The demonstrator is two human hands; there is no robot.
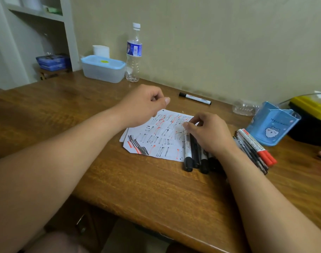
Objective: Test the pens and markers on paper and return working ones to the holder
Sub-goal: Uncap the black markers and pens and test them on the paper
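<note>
A white paper covered in black and red test strokes lies on the wooden desk. My right hand rests over a bunch of black markers at the paper's right edge, fingertips touching the top of one. My left hand hovers above the paper's far left corner, fingers loosely curled, holding nothing that I can see. A second pile of pens and red-capped markers lies right of my right wrist. The blue pen holder with a cat drawing stands further right. One black-capped marker lies alone near the wall.
A clear box with a blue lid and a water bottle stand at the back by the wall. A crumpled clear bottle lies behind the holder. A yellow and black case sits at the far right.
</note>
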